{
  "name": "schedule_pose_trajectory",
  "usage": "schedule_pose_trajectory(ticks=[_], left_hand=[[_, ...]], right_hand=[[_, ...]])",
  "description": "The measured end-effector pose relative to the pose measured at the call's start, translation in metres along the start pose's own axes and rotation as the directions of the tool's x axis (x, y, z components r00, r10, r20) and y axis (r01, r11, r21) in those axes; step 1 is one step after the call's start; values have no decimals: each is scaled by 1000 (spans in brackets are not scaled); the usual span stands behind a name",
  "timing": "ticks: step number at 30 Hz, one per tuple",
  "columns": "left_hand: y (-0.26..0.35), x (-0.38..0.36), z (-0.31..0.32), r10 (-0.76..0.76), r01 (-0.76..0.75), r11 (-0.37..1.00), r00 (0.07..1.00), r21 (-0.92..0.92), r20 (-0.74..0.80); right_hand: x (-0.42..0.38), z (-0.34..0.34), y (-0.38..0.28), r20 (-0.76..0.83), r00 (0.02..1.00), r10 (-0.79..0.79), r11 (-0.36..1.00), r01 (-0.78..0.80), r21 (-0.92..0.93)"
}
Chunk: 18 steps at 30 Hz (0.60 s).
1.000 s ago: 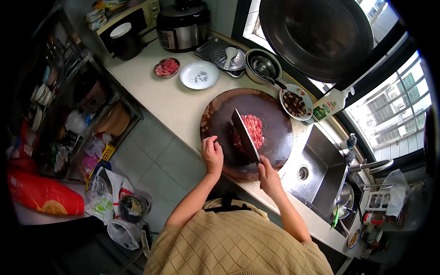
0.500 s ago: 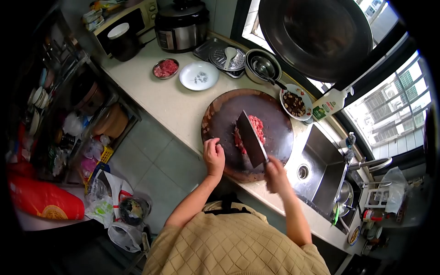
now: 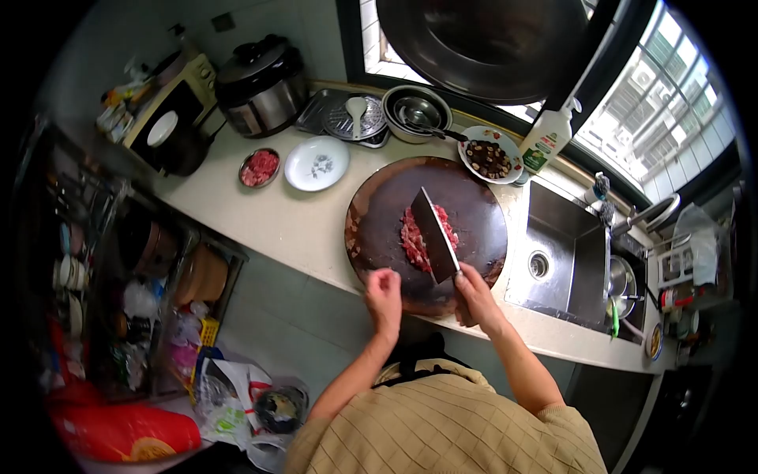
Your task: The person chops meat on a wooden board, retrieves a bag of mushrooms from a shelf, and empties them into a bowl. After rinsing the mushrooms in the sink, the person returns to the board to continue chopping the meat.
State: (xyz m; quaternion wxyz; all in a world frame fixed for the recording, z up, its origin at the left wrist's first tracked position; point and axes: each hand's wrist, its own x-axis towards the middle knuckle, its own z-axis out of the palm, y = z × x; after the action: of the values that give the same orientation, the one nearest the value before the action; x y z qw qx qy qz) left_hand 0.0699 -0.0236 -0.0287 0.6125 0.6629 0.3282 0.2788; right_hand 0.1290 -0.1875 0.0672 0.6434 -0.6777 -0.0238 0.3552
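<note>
My right hand (image 3: 477, 300) grips the handle of a cleaver (image 3: 433, 235), whose broad dark blade slants across a pile of chopped red meat (image 3: 413, 243). Meat shows on both sides of the blade. Under it lies a thick round chopping board (image 3: 379, 197) with a dark, wet-looking middle and a worn brown rim. Close to the board's near left edge, my left hand (image 3: 384, 299) is closed with its fingers curled in, apart from the meat and the cleaver.
Left of the board stand a small metal bowl of meat (image 3: 259, 167) and a white plate (image 3: 317, 163). Behind it are nested metal bowls (image 3: 417, 110), a bowl of dark soaked pieces (image 3: 487, 158) and a white bottle (image 3: 548, 138). The sink (image 3: 564, 253) lies right.
The view has turned, shifting the counter things left. The cleaver stays over the meat, now more upright in view. My left hand sits slightly off the board's rim, fingers still curled.
</note>
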Motion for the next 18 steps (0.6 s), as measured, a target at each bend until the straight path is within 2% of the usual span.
schedule_pose_trajectory(ticks=[1,2,3,4,5,7,9,10,11,12,13,14,15,18], left_hand=[[8,-8,2,-118,150,970,978,-190,171],[17,-19,4,-189,259,953,914,-156,360],[33,-32,11,-238,383,897,839,-222,489],[49,-38,8,-311,525,837,687,-153,657],[59,-41,10,-382,593,797,643,-116,664],[85,-40,5,-338,586,800,617,-128,711],[104,-45,5,-178,463,856,682,-230,709],[113,-48,5,-8,319,889,730,-329,684],[108,-52,6,-34,323,883,766,-340,642],[97,-57,9,-54,322,879,800,-352,597],[86,-59,12,-70,316,876,832,-365,550],[75,-59,17,-211,398,873,831,-283,515],[78,-49,11,-554,708,705,585,-40,593],[104,-54,17,-489,642,763,647,-72,585]], right_hand=[[-2,9,7,-11,1000,9,995,-8,101],[-5,21,16,-11,1000,-7,981,9,196],[-7,31,24,-9,1000,-19,958,21,287],[-6,34,30,25,997,-71,977,65,202],[-4,42,34,-37,994,-99,971,105,215],[-20,51,5,-88,992,-88,958,109,267],[-25,51,1,-122,935,-332,924,348,156],[-26,50,2,-136,881,-453,884,464,61],[-28,50,3,-148,812,-565,823,567,-32],[-17,48,15,-126,687,-716,695,682,-229],[-15,46,19,-108,851,-513,858,511,-51],[-14,44,24,-81,963,-256,953,265,144],[-13,42,27,-50,999,2,954,13,300],[-21,41,6,-64,997,-40,966,55,251]])
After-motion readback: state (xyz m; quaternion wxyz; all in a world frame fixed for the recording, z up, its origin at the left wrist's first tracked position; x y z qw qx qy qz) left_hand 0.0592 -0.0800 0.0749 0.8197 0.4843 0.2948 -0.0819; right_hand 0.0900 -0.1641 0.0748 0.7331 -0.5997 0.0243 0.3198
